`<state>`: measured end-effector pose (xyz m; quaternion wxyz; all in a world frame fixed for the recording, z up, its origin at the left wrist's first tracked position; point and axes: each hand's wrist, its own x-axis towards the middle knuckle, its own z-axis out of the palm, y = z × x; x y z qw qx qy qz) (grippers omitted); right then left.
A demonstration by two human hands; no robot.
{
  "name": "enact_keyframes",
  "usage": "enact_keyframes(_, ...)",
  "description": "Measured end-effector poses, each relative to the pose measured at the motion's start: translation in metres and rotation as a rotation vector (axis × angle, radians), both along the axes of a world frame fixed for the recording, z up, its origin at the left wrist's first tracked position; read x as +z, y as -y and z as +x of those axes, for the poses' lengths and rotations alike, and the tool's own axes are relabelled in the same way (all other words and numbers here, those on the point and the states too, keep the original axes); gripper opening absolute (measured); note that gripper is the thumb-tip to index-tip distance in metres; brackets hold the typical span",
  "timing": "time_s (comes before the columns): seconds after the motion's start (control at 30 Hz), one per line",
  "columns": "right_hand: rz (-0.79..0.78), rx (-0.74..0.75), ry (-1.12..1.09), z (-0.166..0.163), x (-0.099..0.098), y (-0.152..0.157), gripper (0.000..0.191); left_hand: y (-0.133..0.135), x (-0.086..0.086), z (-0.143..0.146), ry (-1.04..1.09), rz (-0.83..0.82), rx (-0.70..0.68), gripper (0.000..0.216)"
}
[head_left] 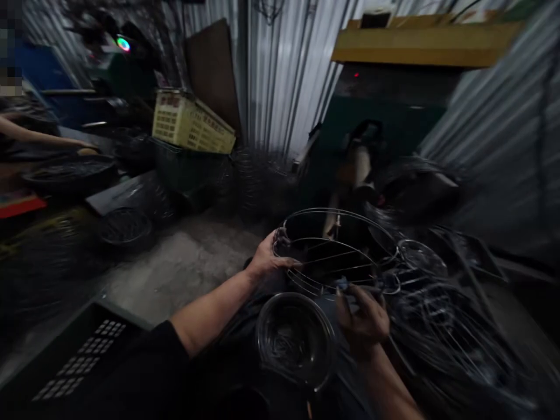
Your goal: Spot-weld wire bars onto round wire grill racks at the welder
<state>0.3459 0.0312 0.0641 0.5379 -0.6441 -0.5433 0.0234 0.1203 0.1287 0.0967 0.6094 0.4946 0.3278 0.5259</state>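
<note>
Wire, thin and grey, makes up nearly everything within reach. At the far left, at about 9 o'clock in the view, a co-worker's bare forearm (39, 137) stretches over a dark round tray. Behind it, toward 11 o'clock, a pale yellow slatted plastic crate (192, 123) sits tilted on darker stock. A black perforated plastic crate (79, 361) lies at 8 o'clock beside the grey concrete floor (184, 262).

The person's left hand (266, 256) takes the round grey wire frame of rings and thin spokes (332, 210) at 9 o'clock on its rim, with its grip wrapped shut over the wire. The frame hangs in the air at the centre of the view, roughly level, above the person's lap. Below it, at 6 o'clock, rests a dark round bowl-shaped piece (297, 341).

The right hand (365, 318) meets the frame at about 5 o'clock, fingers curled up against the near wires. Blur hides whether that grip has closed. A tangled heap of similar wire frames (441, 326) lies to the right, at 3 to 4 o'clock.

The frame looks light but springy. Its spokes would likely bend or snag on the heap, so the outer ring at opposite sides seems the soundest hold.
</note>
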Motion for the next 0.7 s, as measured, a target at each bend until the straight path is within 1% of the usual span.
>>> enact_keyframes(0.07, 0.002, 0.078, 0.07, -0.003, -0.011, -0.018, 0.025, -0.019, -0.013, 0.0, -0.033, 0.035, 0.047, 0.085)
enact_keyframes(0.1, -0.043, 0.116, 0.092, 0.001, -0.016, -0.022, 0.029, -0.027, -0.021, 0.0, -0.065, 0.049, 0.048, 0.085)
enact_keyframes(0.17, -0.192, 0.166, 0.096, 0.013, -0.024, -0.024, 0.039, -0.041, -0.037, 0.0, -0.11, 0.054, 0.033, 0.088)
enact_keyframes(0.27, -0.384, 0.17, 0.071, 0.032, -0.032, -0.024, 0.052, -0.056, -0.054, 0.007, -0.153, 0.025, -0.017, 0.096)
enact_keyframes(0.37, -0.548, 0.192, 0.05, 0.043, -0.039, -0.029, 0.062, -0.067, -0.06, 0.018, -0.214, 0.023, -0.029, 0.099)
enact_keyframes(0.43, -0.645, 0.211, 0.052, 0.044, -0.045, -0.032, 0.069, -0.072, -0.06, 0.023, -0.288, 0.063, -0.015, 0.096)
enact_keyframes(0.5, -0.691, 0.211, 0.047, 0.041, -0.049, -0.032, 0.073, -0.075, -0.058, 0.026, -0.375, 0.126, -0.005, 0.091)
enact_keyframes(0.57, -0.676, 0.165, -0.006, 0.037, -0.048, -0.028, 0.069, -0.077, -0.056, 0.027, -0.446, 0.189, 0.004, 0.087)
enact_keyframes(0.6, -0.649, 0.118, -0.049, 0.036, -0.045, -0.026, 0.065, -0.079, -0.055, 0.027, -0.471, 0.212, 0.007, 0.086)
enact_keyframes(0.63, -0.612, 0.042, -0.097, 0.038, -0.041, -0.025, 0.062, -0.08, -0.054, 0.028, -0.486, 0.228, 0.01, 0.085)
enact_keyframes(0.7, -0.536, -0.162, -0.181, 0.045, -0.031, -0.026, 0.058, -0.083, -0.052, 0.03, -0.498, 0.244, 0.022, 0.085)
